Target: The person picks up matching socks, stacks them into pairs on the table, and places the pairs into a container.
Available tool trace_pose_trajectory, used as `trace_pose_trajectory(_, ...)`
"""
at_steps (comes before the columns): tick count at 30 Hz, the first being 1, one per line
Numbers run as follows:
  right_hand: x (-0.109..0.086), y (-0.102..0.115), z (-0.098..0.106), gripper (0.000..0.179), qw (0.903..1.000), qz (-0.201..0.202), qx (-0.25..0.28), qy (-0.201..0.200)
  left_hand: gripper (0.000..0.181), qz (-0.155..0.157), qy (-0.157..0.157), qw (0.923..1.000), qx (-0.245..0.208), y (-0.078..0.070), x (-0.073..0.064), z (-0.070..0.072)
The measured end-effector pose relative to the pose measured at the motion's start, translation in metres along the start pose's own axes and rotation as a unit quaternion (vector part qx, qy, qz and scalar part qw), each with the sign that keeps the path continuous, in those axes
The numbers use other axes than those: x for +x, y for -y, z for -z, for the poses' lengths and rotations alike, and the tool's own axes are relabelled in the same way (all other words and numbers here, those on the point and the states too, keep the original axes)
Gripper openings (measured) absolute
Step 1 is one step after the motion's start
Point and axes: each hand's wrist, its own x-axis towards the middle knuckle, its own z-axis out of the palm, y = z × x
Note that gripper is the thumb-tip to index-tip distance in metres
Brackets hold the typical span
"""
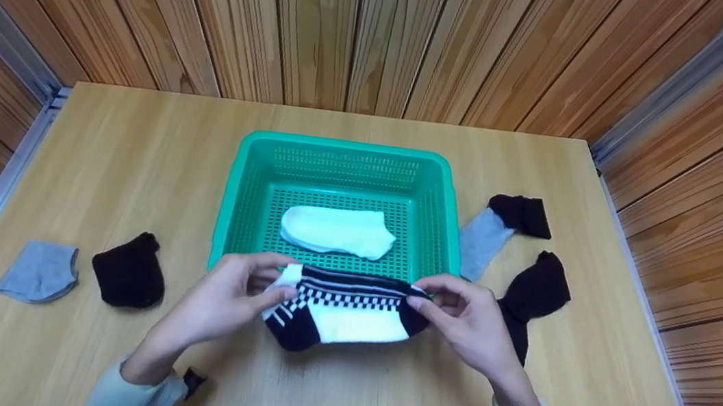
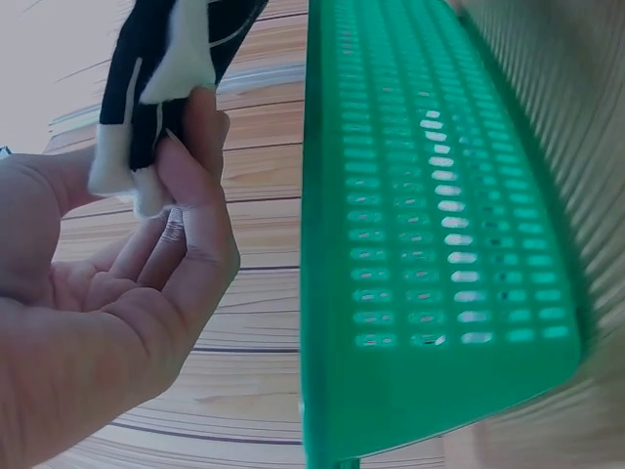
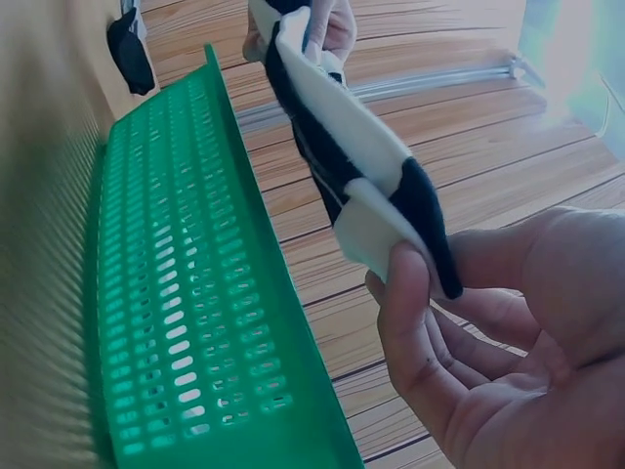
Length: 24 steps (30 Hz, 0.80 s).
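A black and white checkered sock is stretched sideways between my two hands, in front of the green basket. My left hand pinches its white cuff end between thumb and fingers. At the other end, my right hand pinches the black toe. The left wrist view shows folded layers of the sock at the fingertips. In the right wrist view the sock runs from the right thumb and finger toward the left hand. Inside the basket lies a white sock pair, flat on the bottom.
Left of the basket lie a folded grey sock and a folded black sock. On the right are a grey sock, a black sock over its end, and another black sock. Wooden panels surround the table.
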Motion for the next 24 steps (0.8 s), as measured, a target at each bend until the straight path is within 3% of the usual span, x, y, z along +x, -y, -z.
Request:
trace_pose_trajectory(12,0.028,0.009,0.014,0.020,0.9993,-0.017,-0.013,0.030,0.036,-0.040,0.023,0.9982,0.038,-0.013,0.022,0.022)
trace_pose_trajectory(18,0.050,0.015,0.018,0.029,0.9983,-0.005,-0.038,0.044,0.035,-0.045,0.021,0.9947,0.089,-0.024,0.037,0.036)
trace_pose_trajectory(24,0.071,0.020,0.024,0.026,0.9956,-0.012,-0.071,0.059,0.032,-0.033,0.035,0.9919,0.118,-0.036,0.053,0.048)
